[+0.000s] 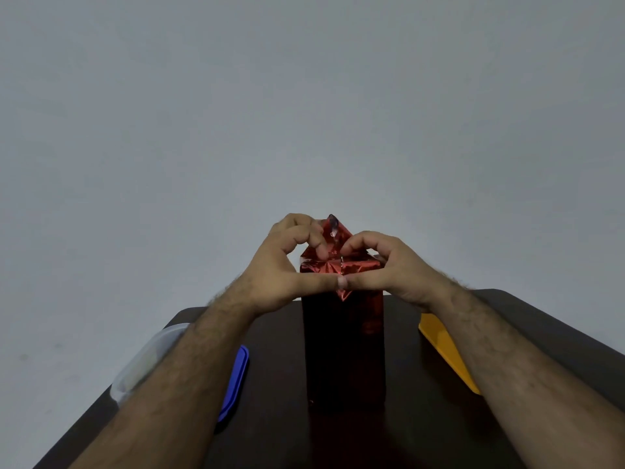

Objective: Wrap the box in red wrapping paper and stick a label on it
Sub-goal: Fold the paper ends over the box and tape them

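A tall box (pixel 343 350) wrapped in shiny red paper stands upright on the dark table (pixel 270 428), in the middle of the view. Its top end shows crumpled folded paper (pixel 351 265), and a pointed flap (pixel 333 226) sticks up at the back. My left hand (pixel 280 269) grips the top from the left, its thumb along the front edge and its curled fingers pinching the flap. From the right, my right hand (pixel 395 265) does the same, thumb tip meeting the left thumb. No label is visible.
A blue lid (pixel 236 380) and a clear plastic container (pixel 145 363) lie on the table's left side under my left forearm. A yellow flat object (pixel 443 346) lies on the right under my right forearm. A plain grey wall fills the background.
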`<state>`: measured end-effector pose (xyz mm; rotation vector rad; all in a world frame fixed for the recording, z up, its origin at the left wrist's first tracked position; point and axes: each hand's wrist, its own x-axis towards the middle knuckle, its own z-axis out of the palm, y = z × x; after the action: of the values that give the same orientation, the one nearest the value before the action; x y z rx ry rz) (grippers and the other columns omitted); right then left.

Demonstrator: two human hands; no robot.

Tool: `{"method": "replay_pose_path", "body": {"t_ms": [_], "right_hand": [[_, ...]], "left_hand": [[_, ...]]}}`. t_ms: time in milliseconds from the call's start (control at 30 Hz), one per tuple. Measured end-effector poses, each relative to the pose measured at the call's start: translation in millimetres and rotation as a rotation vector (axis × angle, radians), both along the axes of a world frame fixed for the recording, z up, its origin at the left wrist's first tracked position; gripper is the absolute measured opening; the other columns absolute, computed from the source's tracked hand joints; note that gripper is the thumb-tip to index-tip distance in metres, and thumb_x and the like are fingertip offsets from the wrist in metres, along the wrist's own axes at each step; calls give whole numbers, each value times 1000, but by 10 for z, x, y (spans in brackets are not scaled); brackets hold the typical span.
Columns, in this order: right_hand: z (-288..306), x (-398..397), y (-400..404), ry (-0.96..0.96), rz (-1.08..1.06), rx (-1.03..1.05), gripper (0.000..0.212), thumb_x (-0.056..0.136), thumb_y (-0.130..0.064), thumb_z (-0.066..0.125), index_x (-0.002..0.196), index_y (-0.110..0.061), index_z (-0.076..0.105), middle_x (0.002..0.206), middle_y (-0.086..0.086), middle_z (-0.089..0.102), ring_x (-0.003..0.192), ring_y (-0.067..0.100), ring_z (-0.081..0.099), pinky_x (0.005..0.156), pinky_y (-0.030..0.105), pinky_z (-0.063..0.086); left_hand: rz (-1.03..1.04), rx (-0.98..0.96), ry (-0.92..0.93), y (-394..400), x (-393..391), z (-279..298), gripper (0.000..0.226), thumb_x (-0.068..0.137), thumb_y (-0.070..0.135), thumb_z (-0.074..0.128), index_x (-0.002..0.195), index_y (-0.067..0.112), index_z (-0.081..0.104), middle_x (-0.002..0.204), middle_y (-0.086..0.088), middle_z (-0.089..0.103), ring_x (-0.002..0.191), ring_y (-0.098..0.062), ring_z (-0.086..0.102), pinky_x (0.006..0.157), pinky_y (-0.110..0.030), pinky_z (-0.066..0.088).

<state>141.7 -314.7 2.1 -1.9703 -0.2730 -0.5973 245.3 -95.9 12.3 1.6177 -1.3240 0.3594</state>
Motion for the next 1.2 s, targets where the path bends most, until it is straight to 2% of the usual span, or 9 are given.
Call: {"method": "replay_pose_path", "body": {"t_ms": [133,267,333,467,700,900,1000,1067,1200], "right_hand": [[-1,-2,-10,10,58,44,51,67,-21,94,113,-16,72,116,11,75,107,40,73,96,60,59],[2,-13,-29,3,76,50,45,76,-22,87,116,-10,72,117,6,75,107,31,75,91,42,64],[15,-5,-10,-19,69,101,34,88,-28,77,113,-6,74,116,11,75,103,26,75,85,35,61],[31,23,-10,-49,-38,182,24,106,-21,58,105,-10,80,113,6,77,110,27,73,94,50,57],[-34,53,-16,-102,13,201,16,89,-11,79,105,-8,78,114,14,76,105,32,75,97,51,58],[14,0,-15,-57,43,166,23,93,-7,77,116,-9,77,112,11,79,103,28,77,87,32,61],[15,0,-13,-15,69,119,20,95,-13,76,114,-11,79,116,11,77,110,32,75,95,40,60],[16,-2,-18,9,75,103,21,95,-20,76,115,-15,79,117,10,77,110,32,75,96,45,60],[18,-44,2,21,73,115,37,87,-32,79,123,-19,78,121,1,77,108,23,76,91,36,61]], "left_hand": [[39,-62,0,-42,-50,31,25,77,37,86,96,27,73,119,9,62,126,-13,56,97,-12,36],[4,-125,148,-86,-15,22,13,86,33,76,80,24,83,111,8,66,119,-16,62,100,-39,49],[22,-85,149,-95,-25,4,10,81,32,81,75,26,83,110,10,67,117,-13,61,98,-32,46],[-11,-79,133,-85,-31,-34,11,75,32,89,78,22,84,110,5,68,117,-15,62,101,-37,48],[2,-48,8,-60,-17,-34,22,67,49,91,83,35,85,111,12,68,123,-19,60,110,-52,48],[-72,-124,99,-110,-16,-68,22,81,46,79,81,25,85,109,7,69,125,-21,61,110,-54,48],[-56,-129,84,-130,-56,-53,22,85,42,80,87,20,85,110,4,68,122,-20,62,106,-39,48],[-5,-95,33,-134,-83,-44,18,81,38,87,93,26,85,111,6,66,122,-20,60,104,-31,47],[79,-67,-18,-119,-77,-51,33,72,47,92,103,42,83,117,13,63,129,-13,53,105,-26,41]]}}
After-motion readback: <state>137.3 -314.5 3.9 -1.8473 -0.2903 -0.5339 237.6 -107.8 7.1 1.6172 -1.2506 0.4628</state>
